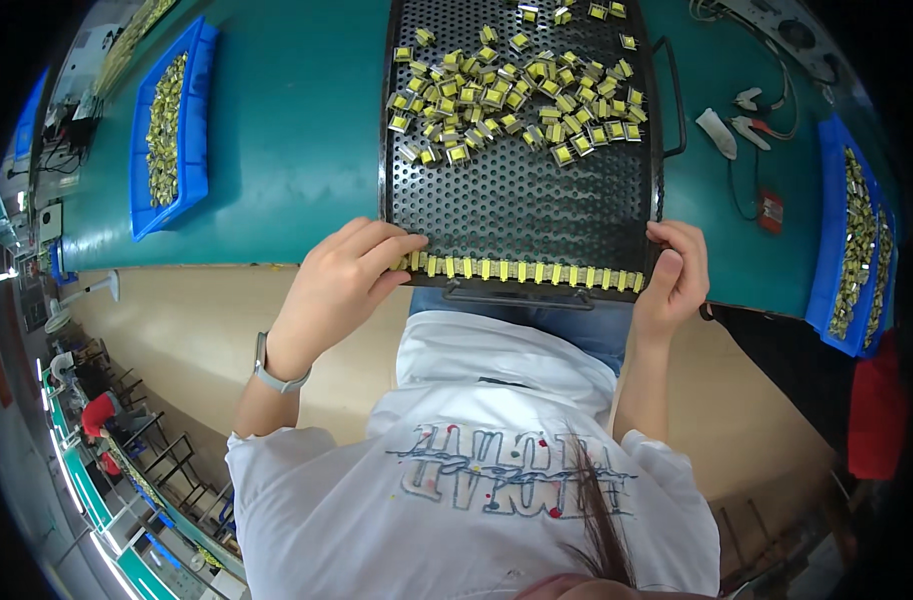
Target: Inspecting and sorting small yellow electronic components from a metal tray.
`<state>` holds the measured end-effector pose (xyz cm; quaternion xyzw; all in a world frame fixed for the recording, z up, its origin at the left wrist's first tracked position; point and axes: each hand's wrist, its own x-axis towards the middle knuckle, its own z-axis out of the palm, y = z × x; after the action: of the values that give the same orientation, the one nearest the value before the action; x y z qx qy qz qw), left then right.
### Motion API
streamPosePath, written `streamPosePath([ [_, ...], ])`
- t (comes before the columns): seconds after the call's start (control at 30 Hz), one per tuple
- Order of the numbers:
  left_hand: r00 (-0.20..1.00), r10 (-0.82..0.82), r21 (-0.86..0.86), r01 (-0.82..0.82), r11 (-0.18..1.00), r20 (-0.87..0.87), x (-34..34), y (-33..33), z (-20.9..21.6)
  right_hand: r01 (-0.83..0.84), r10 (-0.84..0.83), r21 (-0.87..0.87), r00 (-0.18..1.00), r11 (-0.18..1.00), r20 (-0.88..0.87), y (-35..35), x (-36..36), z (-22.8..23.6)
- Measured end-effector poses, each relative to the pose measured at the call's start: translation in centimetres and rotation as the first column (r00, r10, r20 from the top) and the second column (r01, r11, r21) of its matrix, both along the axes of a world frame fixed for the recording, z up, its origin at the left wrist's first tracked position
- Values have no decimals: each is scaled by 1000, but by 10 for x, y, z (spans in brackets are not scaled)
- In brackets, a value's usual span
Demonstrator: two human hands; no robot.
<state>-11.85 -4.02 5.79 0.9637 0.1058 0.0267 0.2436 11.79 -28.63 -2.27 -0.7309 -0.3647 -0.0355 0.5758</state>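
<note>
A black perforated metal tray [516, 205] lies across the green table in front of me. Along its near edge runs a straight row of small yellow-wrapped transformers [521, 271]. My left hand [348, 278] is at the row's left end, thumb and forefinger closed about the end transformer, which they partly hide. At the tray's near right corner, my right hand [681, 272] has its fingers curled against the side rim and its thumb beside the row's right end. Many loose transformers [496, 95] lie jumbled over the tray's far half.
Blue bins [198, 130] of similar parts stand at the left and right [824, 225]. Clip leads [756, 130], a white tube-like piece [716, 133] and a small red block [770, 212] lie right of the tray. A wire handle [680, 100] juts from its right side.
</note>
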Motion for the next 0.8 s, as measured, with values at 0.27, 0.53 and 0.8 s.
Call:
streamPosePath([
  [0.27, 999, 33, -10, -33, 999, 8, -3, 5, -4, 42, -44, 36, 998, 998, 46, 1, 1, -2],
  [0.53, 1000, 27, -81, -27, 996, -6, -3, 1, -6, 31, -31, 12, 997, 999, 68, 0, 1, -4],
  [0.8, 998, -17, -82, 13, 997, -58, -3, 0, -5, 34, -35, 9, 997, 999, 70, -2, 1, -5],
])
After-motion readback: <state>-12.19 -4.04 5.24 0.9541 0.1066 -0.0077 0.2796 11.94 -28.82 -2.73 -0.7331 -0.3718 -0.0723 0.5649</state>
